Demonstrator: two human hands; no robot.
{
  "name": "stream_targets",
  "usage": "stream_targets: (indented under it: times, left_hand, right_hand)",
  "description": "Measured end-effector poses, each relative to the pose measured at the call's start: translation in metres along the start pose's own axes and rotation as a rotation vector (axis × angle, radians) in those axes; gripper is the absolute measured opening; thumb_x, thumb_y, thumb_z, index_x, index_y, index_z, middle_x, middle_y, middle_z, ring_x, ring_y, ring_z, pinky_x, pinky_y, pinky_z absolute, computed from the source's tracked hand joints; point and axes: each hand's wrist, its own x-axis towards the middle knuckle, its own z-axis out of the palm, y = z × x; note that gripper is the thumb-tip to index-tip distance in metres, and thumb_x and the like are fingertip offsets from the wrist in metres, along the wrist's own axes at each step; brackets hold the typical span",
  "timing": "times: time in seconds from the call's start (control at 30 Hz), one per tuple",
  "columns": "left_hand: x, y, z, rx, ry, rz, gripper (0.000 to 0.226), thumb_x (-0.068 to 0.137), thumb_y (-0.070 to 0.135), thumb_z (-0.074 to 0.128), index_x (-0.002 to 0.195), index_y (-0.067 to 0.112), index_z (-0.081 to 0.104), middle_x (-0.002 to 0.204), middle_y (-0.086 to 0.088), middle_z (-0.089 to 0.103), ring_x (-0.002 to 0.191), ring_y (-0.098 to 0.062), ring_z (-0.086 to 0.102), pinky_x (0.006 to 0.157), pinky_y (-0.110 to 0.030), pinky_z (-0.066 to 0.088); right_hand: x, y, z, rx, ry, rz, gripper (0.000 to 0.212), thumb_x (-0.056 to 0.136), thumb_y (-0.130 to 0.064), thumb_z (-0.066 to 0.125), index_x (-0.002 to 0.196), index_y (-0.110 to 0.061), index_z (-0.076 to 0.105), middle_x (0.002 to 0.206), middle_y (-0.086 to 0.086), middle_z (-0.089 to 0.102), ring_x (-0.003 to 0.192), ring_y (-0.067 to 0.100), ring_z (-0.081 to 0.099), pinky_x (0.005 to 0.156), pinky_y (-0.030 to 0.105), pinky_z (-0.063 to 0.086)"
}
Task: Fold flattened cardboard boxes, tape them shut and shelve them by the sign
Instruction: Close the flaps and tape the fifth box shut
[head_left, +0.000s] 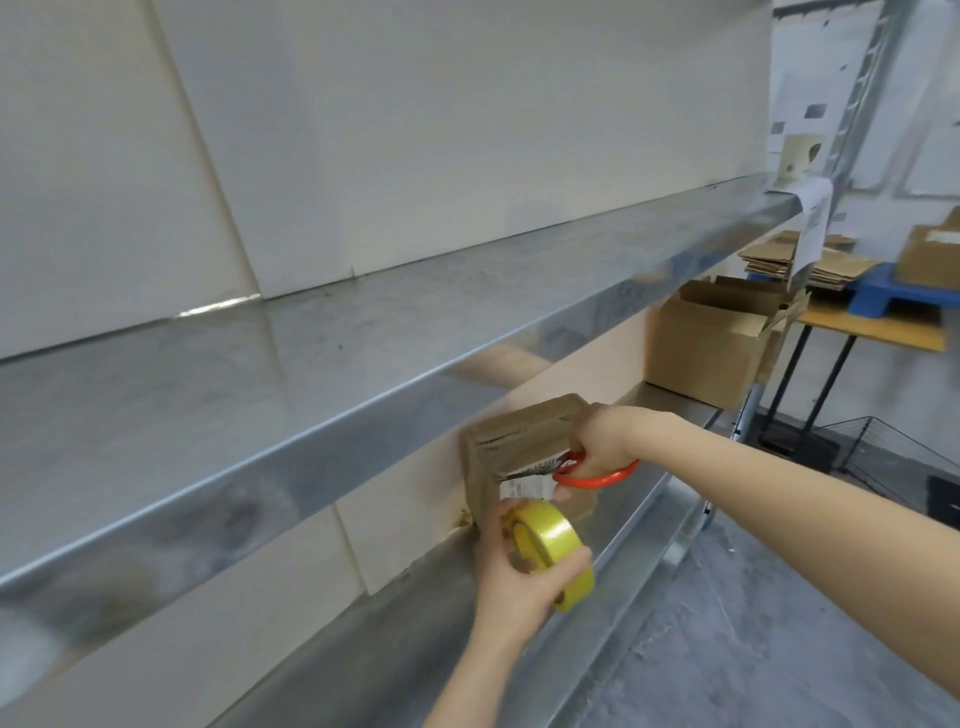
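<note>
Fingers (571, 564) grip tape roll (545, 535) (left hand (514, 587)) and orange scissors (592, 478) (right hand (602, 441)) — creased brown box (519, 431), white label (524, 487).

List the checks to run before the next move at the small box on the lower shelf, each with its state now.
1. Box sits on the shelf, back against the wall: ok.
2. Left hand grips the tape roll just in front of the box: ok.
3. Right hand holds the scissors by the orange handle, blades pointing at the box face: ok.
4. Tape strip stretched between roll and box for a cut: cannot tell, too blurred.
5. Left fingertips away from the blades: cannot tell; they lie close below the tips.
6. Box flaps fully shut: cannot tell.
</note>
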Motion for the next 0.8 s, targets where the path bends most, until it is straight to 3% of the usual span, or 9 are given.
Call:
stream_targets:
  times: [0.07,0.13,0.27,0.4,0.5,0.6,0.67,0.73,0.8]
  left_hand:
    - [-0.001,-0.003,-0.025,-0.003,0.053,0.018,0.076,0.045,0.031,0.088,0.112,0.028,0.052,0.107,0.0,0.065,0.092,-0.007,0.066,0.08,-0.038,0.057]
    - [-0.002,-0.004,-0.049,0.017,0.074,0.036,0.076,0.048,0.024,0.089,0.114,0.026,0.052,0.11,-0.002,0.062,0.09,-0.007,0.067,0.072,-0.031,0.058]
    - [-0.009,-0.009,-0.085,0.031,0.075,0.007,0.077,0.049,0.013,0.091,0.114,0.033,0.053,0.107,0.009,0.064,0.087,-0.019,0.07,0.07,-0.045,0.06]
    - [-0.012,-0.028,-0.11,0.14,0.137,0.027,0.084,0.036,0.026,0.093,0.11,0.04,0.056,0.099,0.017,0.065,0.088,-0.024,0.069,0.074,-0.058,0.057]
    - [-0.014,-0.043,-0.121,0.258,0.14,0.051,0.09,0.033,0.034,0.094,0.113,0.036,0.055,0.108,0.023,0.061,0.097,-0.022,0.066,0.082,-0.055,0.055]
    - [-0.014,-0.056,-0.131,0.255,0.138,0.044,0.098,0.027,0.048,0.096,0.114,0.032,0.054,0.117,0.028,0.057,0.105,-0.021,0.063,0.087,-0.05,0.054]
    - [-0.015,-0.053,-0.133,0.248,0.127,0.017,0.083,0.036,0.051,0.094,0.108,0.035,0.056,0.124,0.02,0.057,0.108,-0.018,0.062,0.088,-0.036,0.055]
    - [-0.016,-0.047,-0.133,0.274,0.169,0.019,0.038,0.068,0.035,0.084,0.097,0.033,0.06,0.123,0.015,0.06,0.108,-0.011,0.062,0.083,-0.014,0.049]
    - [-0.013,-0.044,-0.134,0.39,0.282,0.11,0.02,0.08,0.022,0.075,0.088,0.036,0.063,0.113,0.014,0.065,0.101,-0.003,0.061,0.078,-0.011,0.048]
  right_hand:
    - [0.002,0.005,0.01,0.049,0.001,-0.002,0.066,0.069,-0.082,0.056,0.059,-0.016,0.053,0.063,0.0,0.055,0.069,0.021,0.054,0.069,0.028,0.045]
    - [0.0,0.005,0.019,0.077,-0.002,-0.026,0.064,0.064,-0.083,0.06,0.066,-0.019,0.056,0.073,-0.001,0.062,0.077,0.021,0.058,0.074,0.029,0.05]
    - [-0.004,0.001,0.043,0.186,0.011,-0.056,0.052,0.064,-0.073,0.069,0.071,-0.024,0.055,0.07,-0.008,0.055,0.075,0.017,0.055,0.064,0.025,0.045]
    - [-0.004,-0.006,0.07,0.245,0.037,-0.049,0.058,0.055,-0.074,0.073,0.081,-0.023,0.062,0.092,-0.003,0.066,0.084,0.021,0.062,0.077,0.033,0.056]
    - [-0.009,-0.03,0.093,0.284,0.012,-0.017,0.049,0.065,-0.063,0.076,0.065,-0.022,0.048,0.082,-0.001,0.058,0.076,0.022,0.056,0.069,0.029,0.05]
    - [-0.007,-0.055,0.12,0.308,-0.026,0.052,0.047,0.077,-0.049,0.072,0.062,-0.017,0.042,0.07,0.0,0.049,0.068,0.023,0.052,0.063,0.032,0.046]
    - [-0.005,-0.065,0.131,0.345,-0.08,0.071,0.042,0.079,-0.043,0.072,0.068,-0.012,0.045,0.073,0.002,0.049,0.071,0.024,0.052,0.064,0.031,0.046]
    - [-0.004,-0.073,0.135,0.367,-0.116,0.076,0.037,0.08,-0.041,0.073,0.08,-0.01,0.051,0.083,0.005,0.054,0.076,0.025,0.054,0.065,0.031,0.046]
    - [-0.002,-0.081,0.138,0.406,-0.112,0.079,0.031,0.083,-0.038,0.07,0.087,-0.009,0.057,0.085,0.006,0.055,0.076,0.024,0.054,0.064,0.031,0.044]
